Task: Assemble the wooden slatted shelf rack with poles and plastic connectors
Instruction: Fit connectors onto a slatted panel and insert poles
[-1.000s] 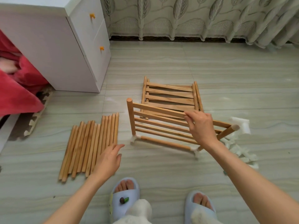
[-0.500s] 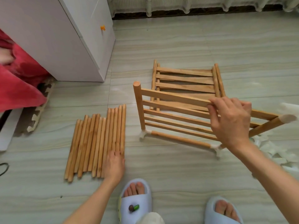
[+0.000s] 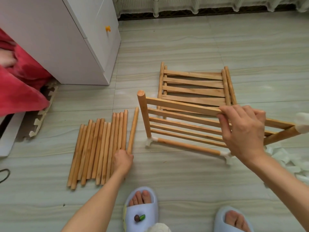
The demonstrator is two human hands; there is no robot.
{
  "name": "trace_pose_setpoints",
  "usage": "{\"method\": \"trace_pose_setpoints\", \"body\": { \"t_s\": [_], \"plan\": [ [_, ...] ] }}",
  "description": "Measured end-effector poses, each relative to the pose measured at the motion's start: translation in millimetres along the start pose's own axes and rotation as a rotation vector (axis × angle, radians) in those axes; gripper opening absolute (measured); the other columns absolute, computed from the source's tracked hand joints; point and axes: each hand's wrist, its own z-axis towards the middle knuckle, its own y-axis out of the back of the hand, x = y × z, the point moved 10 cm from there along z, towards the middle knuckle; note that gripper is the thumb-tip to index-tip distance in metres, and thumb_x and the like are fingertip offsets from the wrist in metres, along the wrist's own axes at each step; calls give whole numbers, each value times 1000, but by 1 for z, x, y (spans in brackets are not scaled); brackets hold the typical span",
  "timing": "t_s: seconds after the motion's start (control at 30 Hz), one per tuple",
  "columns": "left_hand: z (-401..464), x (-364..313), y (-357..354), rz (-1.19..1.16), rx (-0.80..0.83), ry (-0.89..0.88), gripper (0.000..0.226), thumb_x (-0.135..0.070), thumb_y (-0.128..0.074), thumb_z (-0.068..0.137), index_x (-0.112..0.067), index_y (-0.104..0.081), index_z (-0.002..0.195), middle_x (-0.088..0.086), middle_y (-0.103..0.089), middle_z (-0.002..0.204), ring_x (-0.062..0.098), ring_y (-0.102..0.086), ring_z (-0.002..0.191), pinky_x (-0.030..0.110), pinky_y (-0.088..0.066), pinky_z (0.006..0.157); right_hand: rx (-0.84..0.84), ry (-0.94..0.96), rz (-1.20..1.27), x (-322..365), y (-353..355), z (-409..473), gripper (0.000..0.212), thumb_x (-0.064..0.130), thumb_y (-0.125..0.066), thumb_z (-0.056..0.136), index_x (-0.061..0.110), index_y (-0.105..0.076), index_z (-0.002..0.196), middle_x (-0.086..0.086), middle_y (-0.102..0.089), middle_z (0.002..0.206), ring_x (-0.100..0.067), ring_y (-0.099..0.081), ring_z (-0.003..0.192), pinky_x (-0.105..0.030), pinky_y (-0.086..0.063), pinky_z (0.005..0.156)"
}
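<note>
Floor point(image 3: 192, 39): pale streaked tile, work laid out on it. White cabinet point(image 3: 55, 39) far left, red blanket point(image 3: 18, 84) beside it. Rack point(image 3: 182, 129) stands on edge mid-frame, partly built: flat light-wood slats between round poles, white plastic connectors point(image 3: 150, 141) at its lower corners touching the floor. Right hand point(image 3: 242, 129) grips the top slat, fingers curled over it, thumb beneath, probably to keep the frame upright for the next pole. Spare slat panels point(image 3: 195, 86) lie flat behind, stacked, seemingly awaiting their turn. Pole row point(image 3: 98, 149) lies side by side left of the rack, smooth round dowels. One pole point(image 3: 133, 129) sits angled apart from the row; left hand point(image 3: 122, 160) pinches its near end, likely picking it out. More connectors point(image 3: 284, 158) heaped at right, blurred.
</note>
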Motion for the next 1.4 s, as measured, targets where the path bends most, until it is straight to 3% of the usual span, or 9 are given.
{"method": "trace_pose_setpoints", "body": {
  "t_s": [0.1,0.2,0.27,0.47,0.63,0.93,1.1,1.27,1.4],
  "plan": [
    [-11,-5,24,-198,1,-62,24,-10,-55,88,-15,-53,65,5,-55,70,21,-50,77,28,-35,60,9,-11,7,-4,-2,4,23,24,-47,92,11,-65,98,-6,-66,83,-27,-57,75,-33,-24,72],
    [-30,-10,64,-379,-69,-142,7,-15,-56,90,-11,-62,93,2,-59,84,17,-53,84,25,-38,69,26,-21,17,-4,-3,5,26,26,-44,92,11,-65,98,-5,-67,84,-27,-59,77,-32,-23,71],
    [-43,-20,97,-471,-142,-204,27,-16,-55,92,-7,-55,118,2,-58,99,12,-53,87,20,-38,72,49,-30,29,-4,-4,5,27,27,-43,92,12,-65,98,-5,-67,85,-26,-59,78,-29,-21,71],
    [-98,-90,191,-670,-292,-552,25,-6,-53,91,-16,-47,113,1,-59,100,9,-59,90,24,-51,80,93,-42,58,-2,-3,-1,33,31,-38,91,15,-66,97,-1,-66,84,-24,-59,75,-30,-23,70],
    [-164,-169,216,-454,-291,-926,36,-14,-49,94,-33,-43,125,-12,-46,75,-2,-44,57,12,-40,54,64,-47,82,4,5,-2,31,31,-39,90,18,-67,95,4,-64,78,-21,-59,72,-29,-25,71],
    [-229,-267,148,16,-311,-1291,21,-9,-59,88,-15,-59,108,-7,-57,90,6,-51,80,19,-43,67,89,-62,121,7,9,5,28,29,-39,88,24,-66,92,11,-65,79,-13,-60,73,-23,-24,72],
    [-218,-285,117,63,-307,-1289,25,-7,-63,85,-12,-61,109,-4,-57,83,18,-57,75,38,-54,64,57,67,171,3,9,0,29,21,-46,90,17,-63,112,4,-67,90,-16,-61,87,-27,-34,81],
    [-197,-288,115,-51,-202,-1234,34,-11,-55,90,-20,-57,123,-9,-58,91,10,-53,83,26,-45,75,16,19,320,-7,30,-2,25,9,-53,89,4,-65,111,-10,-64,106,-21,-58,101,-32,-50,87],
    [-199,-286,112,9,-219,-1244,31,-9,-56,90,-16,-58,120,-5,-61,96,10,-53,85,24,-44,75,-302,-114,406,-34,99,-16,22,8,-52,90,3,-65,107,-8,-59,111,-19,-55,103,-31,-47,89]
  ]
}}
